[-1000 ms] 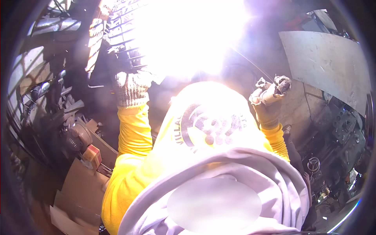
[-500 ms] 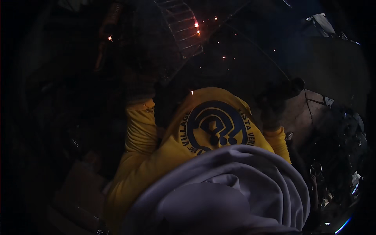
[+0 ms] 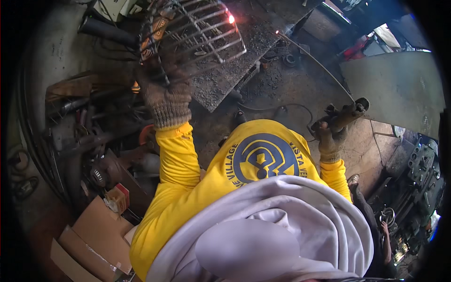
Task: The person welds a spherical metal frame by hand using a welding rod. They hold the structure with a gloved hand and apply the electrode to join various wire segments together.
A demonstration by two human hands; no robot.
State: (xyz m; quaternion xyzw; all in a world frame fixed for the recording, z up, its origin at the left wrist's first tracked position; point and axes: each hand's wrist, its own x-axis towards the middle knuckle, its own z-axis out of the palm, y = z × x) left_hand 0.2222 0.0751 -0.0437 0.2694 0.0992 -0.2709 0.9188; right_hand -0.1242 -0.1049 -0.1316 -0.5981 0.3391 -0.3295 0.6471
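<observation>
My left hand (image 3: 167, 96), in a brown knitted glove, is closed at the near end of a curved metal-rod grate (image 3: 221, 40); its fingers are dark and partly blurred. One spot on the grate's right side glows red. An orange tool (image 3: 159, 30) with dark parts lies against the grate's left side, just beyond that hand. Off to the right, my gloved right hand (image 3: 329, 138) grips an electrode holder (image 3: 347, 116). From it a long thin welding rod (image 3: 314, 59) slants up and left, its tip glowing, apart from the grate.
Dark scraps cover the metal table (image 3: 213, 89) below the grate. A cable (image 3: 277, 109) crosses the floor. Cardboard boxes (image 3: 101, 230) and scrap metal sit at left. A grey sheet (image 3: 394, 87) stands at right; a person's arm (image 3: 386, 242) shows near machinery (image 3: 425, 164) at lower right.
The dark picture has become bright, and the flying sparks are gone. The red spot on the grate appears higher and slightly left. The orange tool has shifted right, closer to the grate.
</observation>
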